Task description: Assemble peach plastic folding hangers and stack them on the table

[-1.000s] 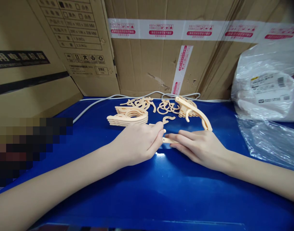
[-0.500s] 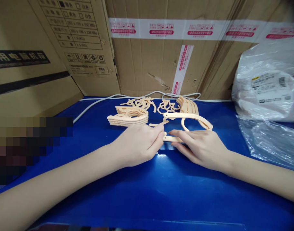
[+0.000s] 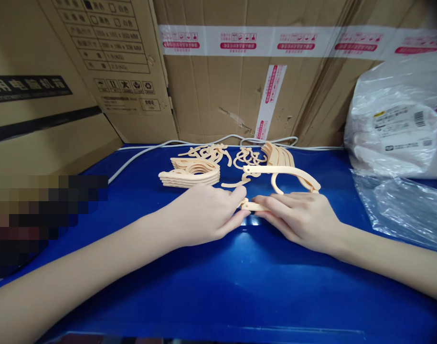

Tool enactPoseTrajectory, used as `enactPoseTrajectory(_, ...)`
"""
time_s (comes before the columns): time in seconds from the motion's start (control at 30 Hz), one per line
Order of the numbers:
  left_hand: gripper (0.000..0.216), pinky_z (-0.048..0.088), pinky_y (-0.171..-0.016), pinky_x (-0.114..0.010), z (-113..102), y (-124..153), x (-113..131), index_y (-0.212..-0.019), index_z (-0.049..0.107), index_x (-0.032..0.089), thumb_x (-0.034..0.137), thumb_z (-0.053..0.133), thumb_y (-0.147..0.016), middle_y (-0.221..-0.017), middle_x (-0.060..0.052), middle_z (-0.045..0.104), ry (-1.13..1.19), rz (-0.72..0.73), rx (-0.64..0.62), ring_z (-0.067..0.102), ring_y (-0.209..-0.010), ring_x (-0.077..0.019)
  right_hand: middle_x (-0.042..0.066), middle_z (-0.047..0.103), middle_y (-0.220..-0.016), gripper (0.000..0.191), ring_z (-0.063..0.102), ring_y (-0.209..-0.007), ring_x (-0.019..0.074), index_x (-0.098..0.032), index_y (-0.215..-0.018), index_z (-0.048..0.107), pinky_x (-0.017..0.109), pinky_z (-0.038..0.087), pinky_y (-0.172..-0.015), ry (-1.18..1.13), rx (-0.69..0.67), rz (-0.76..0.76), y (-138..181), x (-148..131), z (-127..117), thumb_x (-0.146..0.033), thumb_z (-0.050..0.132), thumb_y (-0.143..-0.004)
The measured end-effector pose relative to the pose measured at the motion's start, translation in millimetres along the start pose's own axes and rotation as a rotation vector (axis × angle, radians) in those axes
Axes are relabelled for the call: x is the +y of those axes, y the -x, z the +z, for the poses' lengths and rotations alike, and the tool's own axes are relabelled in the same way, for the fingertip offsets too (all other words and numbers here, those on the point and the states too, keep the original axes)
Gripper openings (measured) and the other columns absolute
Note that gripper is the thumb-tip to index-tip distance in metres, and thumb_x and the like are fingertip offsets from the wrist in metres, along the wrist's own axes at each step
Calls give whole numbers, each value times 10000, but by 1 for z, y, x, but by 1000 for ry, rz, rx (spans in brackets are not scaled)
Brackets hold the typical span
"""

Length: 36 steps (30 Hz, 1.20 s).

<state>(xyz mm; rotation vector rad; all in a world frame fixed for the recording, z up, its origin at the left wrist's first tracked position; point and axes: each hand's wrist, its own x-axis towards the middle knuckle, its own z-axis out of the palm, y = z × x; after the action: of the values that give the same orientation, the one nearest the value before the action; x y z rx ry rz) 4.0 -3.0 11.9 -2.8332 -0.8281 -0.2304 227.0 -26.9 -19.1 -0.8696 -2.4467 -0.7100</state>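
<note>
left hand [image 3: 207, 212] and right hand [image 3: 299, 217] both pinched on peach hanger [image 3: 275, 179], low over blue surface [image 3: 218, 286], beside hanger stack [image 3: 191, 173].

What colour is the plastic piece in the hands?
Pale peach hanger piece, clearest in the head view.

Left hand [image 3: 207, 212] and right hand [image 3: 300, 217] cover most of the hanger piece [image 3: 252, 206] pinched between them; its shape is unclear. A pixelated block [image 3: 42, 224] masks the left edge. The bag [image 3: 397, 138] is cut off at right; its label is unreadable.
</note>
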Motion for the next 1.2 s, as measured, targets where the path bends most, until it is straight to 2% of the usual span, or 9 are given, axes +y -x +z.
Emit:
enactPoseTrajectory(0.23, 180, 241, -409, -265, 11, -2, -1, -910, 465, 149, 293, 380, -977, -651, -14, 648, -158, 60, 45, 633, -516, -181, 13, 727, -744, 277, 656, -573, 112, -173, -994, 641, 232, 392, -521, -61, -86, 23, 1, 1, 2, -297, 393, -1000)
enactPoseTrajectory(0.57, 232, 234, -415, -291, 19, -3, -5, -812, 476, 169, 249, 325, -969, -609, -26, 582, -359, 142, 171, 547, -459, -177, 12, 729, -705, 332, 652, -543, 118, -195, -938, 643, 225, 358, -480, -142, -143, 104, 0, 2, 3, -339, 351, -1007)
enactPoseTrajectory(0.77, 275, 232, -415, -285, 20, -4, -5, -813, 480, 164, 239, 275, -980, -637, -40, 584, -374, 159, 199, 529, -460, -171, 6, 716, -671, 328, 641, -531, 119, -191, -980, 641, 230, 343, -484, -207, -205, 133, 2, 4, 5, -355, 358, -1004)
enactPoseTrajectory(1.0, 243, 256, -415, -270, 21, -4, -9, -844, 465, 168, 274, 305, -994, -620, -6, 590, -228, 137, 139, 601, -514, -167, 19, 747, -761, 328, 656, -556, 119, -193, -917, 639, 234, 348, -479, -113, -113, 89, 2, 3, 3, -339, 360, -1006)
enactPoseTrajectory(1.2, 277, 254, -409, -278, 24, -4, -8, -792, 469, 175, 247, 287, -988, -618, -21, 581, -381, 168, 188, 568, -480, -165, 18, 725, -706, 309, 632, -540, 120, -200, -962, 649, 232, 348, -487, -173, -181, 128, 3, 4, 5, -359, 385, -992)
